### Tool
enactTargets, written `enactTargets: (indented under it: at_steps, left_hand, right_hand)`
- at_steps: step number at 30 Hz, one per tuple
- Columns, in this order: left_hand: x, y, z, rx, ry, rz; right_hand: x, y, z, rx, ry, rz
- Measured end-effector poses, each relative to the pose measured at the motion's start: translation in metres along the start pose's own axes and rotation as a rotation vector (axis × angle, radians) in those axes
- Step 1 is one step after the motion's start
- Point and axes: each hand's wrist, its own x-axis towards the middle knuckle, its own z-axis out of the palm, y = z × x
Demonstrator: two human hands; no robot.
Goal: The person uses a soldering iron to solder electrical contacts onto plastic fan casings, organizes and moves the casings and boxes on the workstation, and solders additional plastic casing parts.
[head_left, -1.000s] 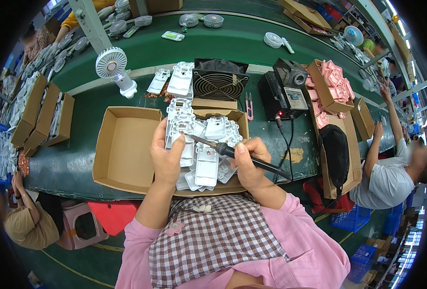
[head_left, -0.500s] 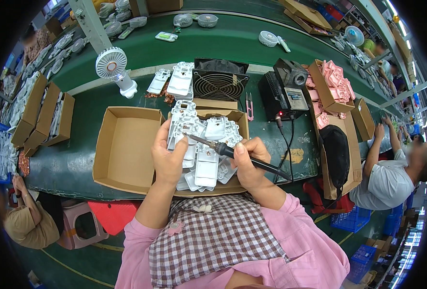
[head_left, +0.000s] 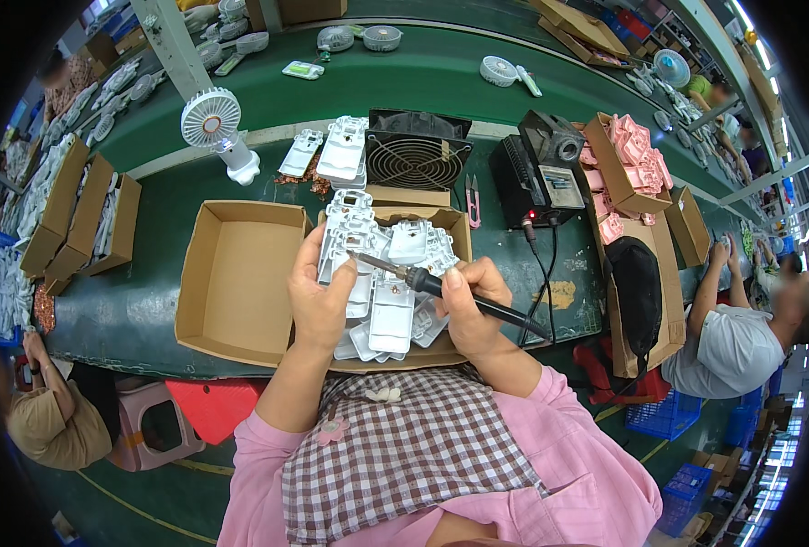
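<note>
My left hand (head_left: 318, 296) is closed around a white plastic housing (head_left: 350, 214), held up over a cardboard box of similar parts. In my right hand (head_left: 475, 305) is a soldering iron (head_left: 427, 283) with a black handle, gripped like a pen. Its metal tip points left and meets the housing near my left thumb; whether it touches a small metal contact there is too fine to make out. Under both hands, white plastic housings (head_left: 391, 314) lie piled in the cardboard box (head_left: 461, 239), some bearing small copper-coloured pieces.
Left of the pile stands an open cardboard box (head_left: 236, 296). A black fan (head_left: 415, 159), pink-handled snips (head_left: 473, 202) and a soldering station (head_left: 534, 173) line the back. A white handheld fan (head_left: 211, 123) stands back left. Pink parts (head_left: 628, 155) fill a box at right. Beyond runs a green conveyor (head_left: 422, 77).
Fans and parts on the conveyor have shifted slightly left. At right, a co-worker's hands have moved. My hands, the housing and the soldering iron look almost still.
</note>
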Motion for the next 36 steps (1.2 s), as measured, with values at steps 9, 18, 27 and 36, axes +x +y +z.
enactTargets:
  at_steps: [9,18,27,36]
  left_hand:
    - [0.0024,-0.0022,-0.0012,-0.088,0.008,-0.005]
    - [0.0031,0.0016,-0.0006,0.057,0.256,0.147]
    - [0.0005,-0.0009,0.0030,0.056,0.155,-0.036]
    - [-0.0005,-0.0019,0.0033,0.128,0.163,-0.035]
  right_hand:
    - [-0.0017,-0.0070,0.0003,0.172,0.098,0.016]
    - [-0.0020,-0.0039,-0.0019,0.183,0.071,-0.043]
    - [-0.0050,-0.0020,-0.0041,0.078,0.024,-0.083]
    - [-0.0048,-0.0013,-0.0019,-0.006,0.018,-0.004]
